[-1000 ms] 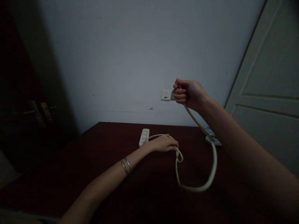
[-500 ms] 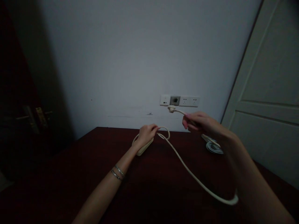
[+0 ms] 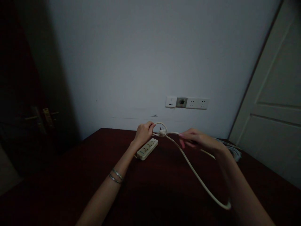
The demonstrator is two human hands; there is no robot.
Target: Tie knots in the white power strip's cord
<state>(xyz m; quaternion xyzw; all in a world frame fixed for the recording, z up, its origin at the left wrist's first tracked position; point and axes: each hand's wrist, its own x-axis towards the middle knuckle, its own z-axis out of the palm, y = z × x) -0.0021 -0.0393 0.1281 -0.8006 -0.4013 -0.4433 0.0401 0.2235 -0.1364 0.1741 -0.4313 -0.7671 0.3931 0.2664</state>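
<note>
Left hand (image 3: 143, 133): thumb and fingertips pinch a small loop of the pale cord (image 3: 192, 168). Right hand (image 3: 199, 139): thumb and forefinger grip the cord a little way behind the plug (image 3: 162, 132), remaining fingers curled. The plug hangs at the loop, between the hands, pins upward, with the left hand at nine o'clock of it and the right at three. Whether it passes through the loop or only in front of it cannot be determined.

The power strip (image 3: 148, 149) lies on the dark red tabletop (image 3: 164, 182), sockets up, the plug between one and two o'clock of it.

Risks, in this inspector's judgement: the loop may collapse or slip should the left pinch slacken, as only fingertips secure it. The plug, gripped by its cord and not its body, may swing or snag its pins on the loop. A hard pull may draw a tight knot, kink the cord or drag the unheld strip. The slack bend, between four and five o'clock of the plug, may catch on the right forearm.
</note>
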